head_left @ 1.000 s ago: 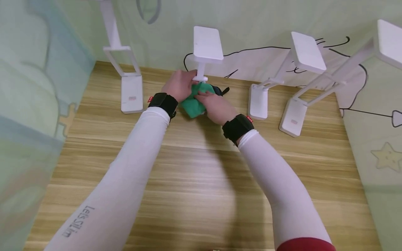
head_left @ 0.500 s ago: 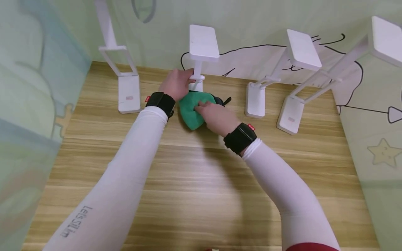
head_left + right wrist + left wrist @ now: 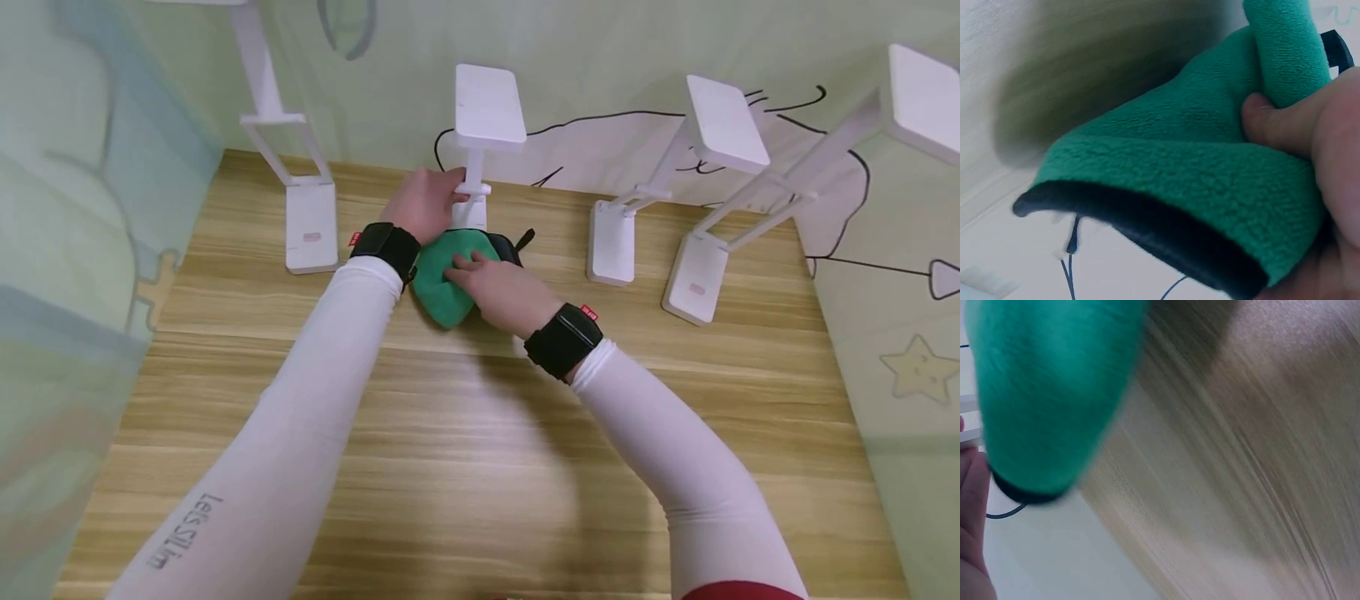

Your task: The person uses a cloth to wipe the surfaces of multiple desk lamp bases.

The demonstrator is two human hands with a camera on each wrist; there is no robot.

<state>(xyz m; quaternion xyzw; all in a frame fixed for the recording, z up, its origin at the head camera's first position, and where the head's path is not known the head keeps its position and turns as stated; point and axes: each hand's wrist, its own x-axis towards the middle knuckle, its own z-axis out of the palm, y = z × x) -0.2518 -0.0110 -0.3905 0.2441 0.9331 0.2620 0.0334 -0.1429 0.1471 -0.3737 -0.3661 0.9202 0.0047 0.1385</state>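
My left hand [image 3: 426, 204] grips a white folding desk lamp [image 3: 491, 104] at its lower arm, near the hinge, with fingertips behind the arm. My right hand [image 3: 510, 292] holds a green fleece cleaning cloth [image 3: 442, 279] over the front of that lamp's base [image 3: 468, 213]. In the right wrist view the thumb digs into the folded green fleece [image 3: 1179, 125], and the other fingers sit behind it. Black trim [image 3: 1147, 212] runs along the cloth's edge, and a black loop sticks out at its right. The cloth hides most of the lamp base.
Another white lamp [image 3: 311, 225] stands to the left, its head partly out of view. Two more lamps [image 3: 611, 242] stand to the right. All are on a wood-grain table [image 3: 465, 433] along a printed fabric backdrop [image 3: 585, 50].
My right hand and the cloth have moved from the lamp's hinge toward me and slightly left, uncovering the rear of the base. My left hand keeps its hold on the lamp.
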